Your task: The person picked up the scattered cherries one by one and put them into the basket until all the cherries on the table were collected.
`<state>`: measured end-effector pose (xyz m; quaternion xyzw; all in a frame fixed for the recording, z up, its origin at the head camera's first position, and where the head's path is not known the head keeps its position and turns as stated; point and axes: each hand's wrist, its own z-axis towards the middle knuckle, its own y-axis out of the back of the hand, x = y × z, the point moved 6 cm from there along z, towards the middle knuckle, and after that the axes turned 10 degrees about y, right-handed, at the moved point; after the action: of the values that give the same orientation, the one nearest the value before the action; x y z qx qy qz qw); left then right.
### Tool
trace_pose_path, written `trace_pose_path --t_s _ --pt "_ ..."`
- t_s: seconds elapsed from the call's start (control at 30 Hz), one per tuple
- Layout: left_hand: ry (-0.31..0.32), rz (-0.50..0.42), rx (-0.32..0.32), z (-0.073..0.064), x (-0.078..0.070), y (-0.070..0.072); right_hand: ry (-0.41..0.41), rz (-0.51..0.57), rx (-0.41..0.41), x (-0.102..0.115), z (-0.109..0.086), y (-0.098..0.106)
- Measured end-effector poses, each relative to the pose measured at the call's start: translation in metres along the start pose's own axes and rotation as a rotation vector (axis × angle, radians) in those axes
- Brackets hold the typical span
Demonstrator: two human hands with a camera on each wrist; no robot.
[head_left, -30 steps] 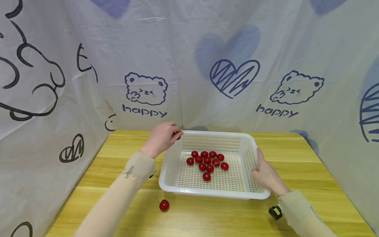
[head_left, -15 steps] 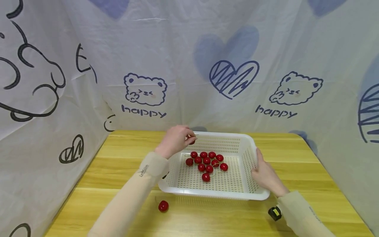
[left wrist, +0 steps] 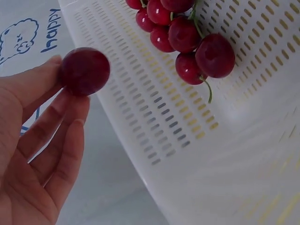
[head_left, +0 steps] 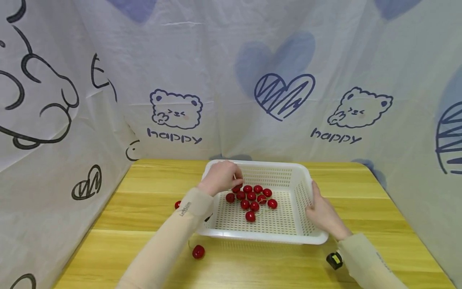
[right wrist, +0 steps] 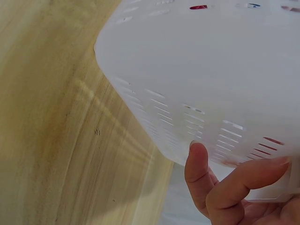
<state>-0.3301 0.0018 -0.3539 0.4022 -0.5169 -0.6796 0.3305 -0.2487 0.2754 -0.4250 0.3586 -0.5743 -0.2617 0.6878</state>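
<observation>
My left hand (head_left: 221, 176) pinches a dark red cherry (left wrist: 86, 71) between thumb and fingertips. It is over the left back part of a white perforated plastic basket (head_left: 260, 237). Several red cherries (head_left: 254, 206), some with green stems, lie clustered on the basket floor, just right of and below that hand. At the basket's right end, my right hand (head_left: 323, 210) grips the rim and side wall. The right wrist view shows its curled fingers (right wrist: 234, 187) against the wall's outer face.
One cherry (head_left: 198, 251) with a stem lies on the wooden table (head_left: 119, 200) in front of the basket. Another cherry (head_left: 177, 204) shows partly behind the left sleeve. A printed white cloth (head_left: 231, 80) hangs behind and along the sides.
My left hand has moved from the basket's back left corner rightward and down into it with the cherry. A cherry on the table at left has come into view. The right hand stays put.
</observation>
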Motion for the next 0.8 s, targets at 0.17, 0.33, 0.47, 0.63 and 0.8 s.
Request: trace_pose_path --t_s 0.17,0.33,0.47,0.63,0.8 --pt "0.002 0.007 0.038 0.001 0.000 -0.008 0.005 -0.005 -0.005 0.001 0.000 0.001" --pt "0.023 0.012 0.075 0.001 0.002 -0.017 -0.005 -0.007 -0.001 0.001 0.000 0.001" --pt "0.041 0.004 0.123 0.000 0.004 -0.025 -0.009 -0.004 0.000 0.001 0.000 0.001" --pt "0.073 0.003 0.175 -0.001 0.006 -0.033 -0.010 -0.006 -0.003 0.000 0.000 0.000" --pt "0.114 -0.031 0.257 -0.004 0.006 -0.040 -0.004 -0.003 -0.004 0.000 0.000 0.000"
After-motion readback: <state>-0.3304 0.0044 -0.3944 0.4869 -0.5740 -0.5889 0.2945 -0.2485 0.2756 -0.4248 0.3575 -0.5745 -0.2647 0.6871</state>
